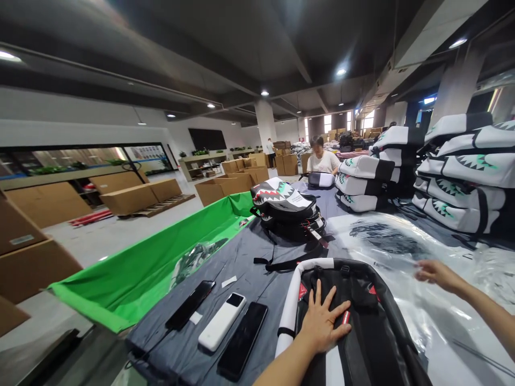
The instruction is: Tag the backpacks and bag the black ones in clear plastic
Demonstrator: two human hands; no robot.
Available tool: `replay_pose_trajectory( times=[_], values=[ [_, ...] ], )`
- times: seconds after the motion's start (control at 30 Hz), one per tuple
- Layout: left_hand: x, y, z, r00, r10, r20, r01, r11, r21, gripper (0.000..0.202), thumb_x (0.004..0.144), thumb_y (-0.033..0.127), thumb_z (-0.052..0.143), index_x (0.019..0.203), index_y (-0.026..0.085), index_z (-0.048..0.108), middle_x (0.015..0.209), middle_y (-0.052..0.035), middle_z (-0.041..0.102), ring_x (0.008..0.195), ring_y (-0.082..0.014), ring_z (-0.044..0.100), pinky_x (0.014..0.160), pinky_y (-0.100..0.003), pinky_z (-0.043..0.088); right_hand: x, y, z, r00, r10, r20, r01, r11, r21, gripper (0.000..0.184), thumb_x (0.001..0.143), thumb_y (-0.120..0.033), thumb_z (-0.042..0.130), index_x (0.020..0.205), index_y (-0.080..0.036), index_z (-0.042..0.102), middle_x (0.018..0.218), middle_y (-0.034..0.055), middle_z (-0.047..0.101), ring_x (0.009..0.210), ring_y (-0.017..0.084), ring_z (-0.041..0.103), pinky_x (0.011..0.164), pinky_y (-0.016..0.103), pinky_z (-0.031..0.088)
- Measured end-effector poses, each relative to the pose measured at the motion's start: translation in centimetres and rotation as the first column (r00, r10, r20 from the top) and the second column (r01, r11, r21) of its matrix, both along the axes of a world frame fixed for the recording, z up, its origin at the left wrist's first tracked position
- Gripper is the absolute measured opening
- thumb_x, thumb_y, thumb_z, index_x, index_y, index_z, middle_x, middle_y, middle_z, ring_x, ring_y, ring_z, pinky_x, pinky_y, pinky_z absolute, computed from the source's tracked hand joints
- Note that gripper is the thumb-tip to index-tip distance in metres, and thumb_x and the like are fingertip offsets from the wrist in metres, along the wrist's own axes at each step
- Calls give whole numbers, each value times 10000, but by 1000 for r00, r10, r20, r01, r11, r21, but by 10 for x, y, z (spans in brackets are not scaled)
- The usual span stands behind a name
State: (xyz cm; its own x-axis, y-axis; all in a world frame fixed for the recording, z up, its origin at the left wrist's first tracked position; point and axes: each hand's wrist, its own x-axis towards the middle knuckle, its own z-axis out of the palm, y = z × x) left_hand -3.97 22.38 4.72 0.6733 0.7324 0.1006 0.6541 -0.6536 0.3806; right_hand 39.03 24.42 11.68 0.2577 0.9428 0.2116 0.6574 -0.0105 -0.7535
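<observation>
A black-and-white backpack lies in front of me with its strap side up and small red tags on it. Pressed flat on it is my left hand, fingers spread. My right hand is in the air to the right of the backpack, over clear plastic bags, with its fingers loosely extended and nothing visible in them. Just beyond the backpack, shark-mouth backpacks are stacked two high, a strap and hang tag trailing from them.
Two dark phones and a white power bank lie on the grey-covered table. A green fabric trough runs along the left. White backpacks are piled at right. Across the table, a person handles another bag.
</observation>
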Motion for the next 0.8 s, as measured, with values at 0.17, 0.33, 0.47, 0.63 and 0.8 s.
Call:
replay_pose_trajectory(
  times=[0.17, 0.33, 0.47, 0.63, 0.8],
  values=[
    [0, 3, -4, 999, -9, 49, 9, 1000, -3, 615, 941, 761, 401, 1512, 539, 359, 1699, -7, 207, 1556, -482, -5, 1162, -786, 131, -62, -8, 21, 994, 85, -64, -89, 994, -63, 454, 422, -595, 786, 599, -207, 628, 521, 63, 617, 516, 217, 568, 510, 319, 443],
    [3, 2, -9, 967, 17, 253, -31, 998, 51, 627, 907, 738, 516, 1442, 412, 546, 1635, -73, 377, 1554, -440, 137, 1195, -742, 52, -151, -1, 42, 976, 191, -105, -181, 979, 94, 508, 586, -686, 736, 705, -207, 617, 640, 8, 605, 605, 154, 522, 577, 271, 423],
    [22, -7, -1, 761, 248, 600, -262, 963, -65, 471, 969, 610, 499, 1159, 229, 701, 1152, -77, 718, 1192, -264, 610, 1126, -478, 402, -223, -22, 18, 965, 247, -86, -232, 960, 154, 400, 619, -563, 740, 631, -215, 542, 577, -28, 508, 584, 139, 450, 563, 264, 370],
    [28, -4, 14, 692, 420, 588, -358, 906, -226, 451, 982, 525, 508, 728, 182, 653, 738, -33, 683, 758, -183, 633, 739, -285, 494, -259, -48, -15, 927, 357, -116, -349, 933, 88, 306, 650, -514, 647, 651, -213, 593, 587, -14, 555, 555, 159, 512, 559, 276, 424],
    [-11, 4, 15, 702, 525, 481, -495, 846, -199, 332, 983, 328, 447, 773, 196, 668, 835, -90, 695, 886, -251, 636, 885, -388, 484, -227, -32, -1, 979, 175, -105, -163, 980, 114, 360, 741, -583, 581, 680, -228, 576, 603, 31, 597, 573, 191, 555, 557, 297, 454]
  ],
)
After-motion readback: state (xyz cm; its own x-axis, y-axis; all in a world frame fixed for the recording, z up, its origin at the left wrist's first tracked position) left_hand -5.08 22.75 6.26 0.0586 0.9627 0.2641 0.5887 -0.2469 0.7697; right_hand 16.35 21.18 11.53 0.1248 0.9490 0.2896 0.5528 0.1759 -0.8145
